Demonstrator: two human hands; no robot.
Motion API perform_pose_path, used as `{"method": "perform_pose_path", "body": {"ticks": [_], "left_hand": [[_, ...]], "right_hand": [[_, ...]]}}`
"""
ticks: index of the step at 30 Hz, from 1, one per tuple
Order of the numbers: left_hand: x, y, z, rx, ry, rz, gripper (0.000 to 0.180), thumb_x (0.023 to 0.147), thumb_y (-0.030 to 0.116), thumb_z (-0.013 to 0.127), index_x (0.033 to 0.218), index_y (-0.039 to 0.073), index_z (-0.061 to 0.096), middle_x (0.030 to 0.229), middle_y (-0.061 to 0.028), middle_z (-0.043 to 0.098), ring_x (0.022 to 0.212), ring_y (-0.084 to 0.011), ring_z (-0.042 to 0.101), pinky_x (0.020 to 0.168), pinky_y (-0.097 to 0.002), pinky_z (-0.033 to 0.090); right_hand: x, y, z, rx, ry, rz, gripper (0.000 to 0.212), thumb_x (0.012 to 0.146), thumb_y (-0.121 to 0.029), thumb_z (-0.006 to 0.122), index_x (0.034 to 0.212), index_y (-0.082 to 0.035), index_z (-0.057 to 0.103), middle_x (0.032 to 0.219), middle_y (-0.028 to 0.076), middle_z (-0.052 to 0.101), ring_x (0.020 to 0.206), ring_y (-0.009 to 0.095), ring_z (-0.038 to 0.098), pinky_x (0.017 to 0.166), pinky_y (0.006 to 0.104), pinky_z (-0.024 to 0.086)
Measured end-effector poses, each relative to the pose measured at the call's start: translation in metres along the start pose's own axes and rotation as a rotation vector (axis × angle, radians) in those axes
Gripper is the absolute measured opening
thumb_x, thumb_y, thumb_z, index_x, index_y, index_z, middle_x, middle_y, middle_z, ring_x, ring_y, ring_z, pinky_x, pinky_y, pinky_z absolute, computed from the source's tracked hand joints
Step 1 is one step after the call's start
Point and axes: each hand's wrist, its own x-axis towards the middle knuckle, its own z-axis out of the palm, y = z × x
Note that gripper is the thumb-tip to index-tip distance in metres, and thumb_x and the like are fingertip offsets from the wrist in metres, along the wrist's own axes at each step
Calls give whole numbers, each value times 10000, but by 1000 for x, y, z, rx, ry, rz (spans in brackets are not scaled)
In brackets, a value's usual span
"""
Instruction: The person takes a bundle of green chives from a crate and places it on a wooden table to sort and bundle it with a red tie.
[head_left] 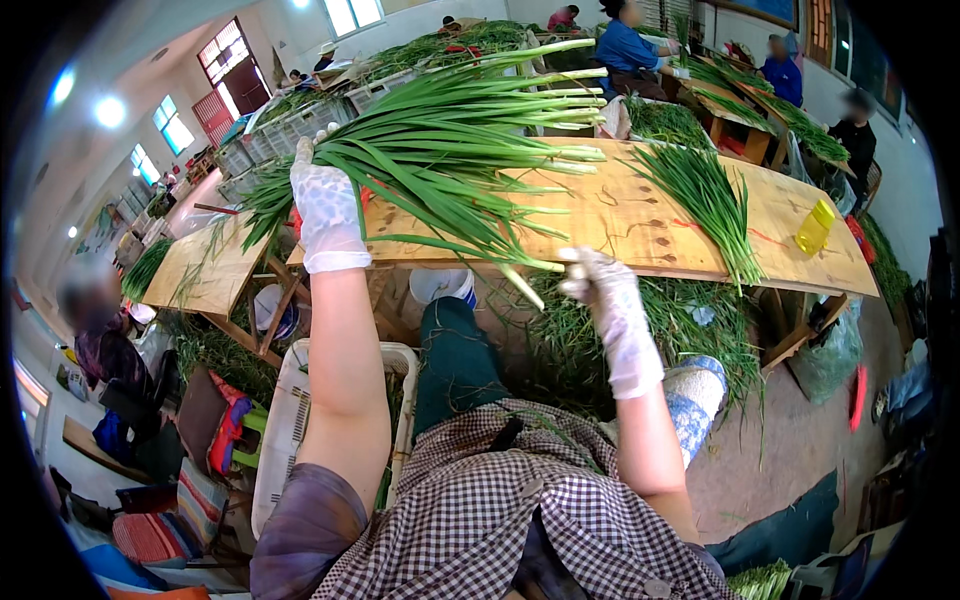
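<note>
The long, pale-brown wooden tabletop (620, 220) stretches left to right in front of the person, likely set across the lap side so both arms reach it easily. Beneath its near edge, right of centre, a loose heap of thin green leaves (680, 320) covers the floor. Near left, beside the person's leg, stands a white slotted plastic crate (268, 480), within easy reach.

A large fanned bunch of long green leaves with pale stalks (440, 150) is held up over the table's left and middle, leaves trailing left, stalk ends pointing right. A smaller bunch of dark-green leaves (705, 205) lies on the right part of the wood, one end at the near edge. A white-and-blue round bucket (440, 285) sits below.

The gloved left hand (325, 190) is closed round the leafy part, which seems to leave the stalk ends free. The gloved right hand (607, 285) has its fingers curled at one low stalk's tip; whether they pinch it, I cannot tell. Far right stands a yellow translucent container (816, 228).
</note>
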Motion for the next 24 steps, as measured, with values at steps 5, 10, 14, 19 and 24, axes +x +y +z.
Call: {"method": "perform_pose_path", "body": {"ticks": [5, 10, 14, 19, 24], "left_hand": [[8, 7, -7, -10, 58, 27, 243, 956, 260, 477, 875, 33, 511, 865, -116, 599, 842, -276, 581, 827, -439, 485], [3, -3, -4, -55, 139, 47, 217, 957, 236, 470, 886, 33, 505, 841, -99, 579, 826, -274, 575, 827, -449, 483], [-3, -6, -1, -19, 174, 37, 209, 968, 215, 443, 925, 32, 533, 904, -120, 604, 863, -278, 581, 854, -433, 479], [-9, -6, 14, -26, 201, 86, 204, 972, 207, 443, 936, 23, 525, 910, -114, 607, 861, -280, 587, 850, -421, 488], [3, -1, 16, -106, 250, 122, 200, 957, 209, 471, 861, 34, 489, 816, -82, 554, 762, -265, 561, 777, -433, 499]], "right_hand": [[-9, -4, -19, -470, 167, -365, 221, 870, -97, 635, 1073, -14, 665, 921, 64, 690, 825, 125, 626, 798, 245, 491], [-32, -19, 72, -1000, -17, -558, 295, 778, -157, 719, 1067, -104, 694, 896, 105, 687, 839, 176, 631, 796, 251, 476], [-26, -2, 82, -891, -97, -506, 261, 779, -126, 716, 1028, -53, 688, 831, 76, 674, 770, 167, 619, 754, 259, 473], [-17, 12, 66, -38, -224, -284, 196, 847, -76, 639, 1032, -19, 609, 993, 61, 639, 965, 180, 597, 925, 313, 431], [-25, 9, 18, 294, -355, -184, 194, 846, -117, 648, 1010, -14, 630, 975, 99, 659, 1046, 267, 602, 976, 412, 438]]}}
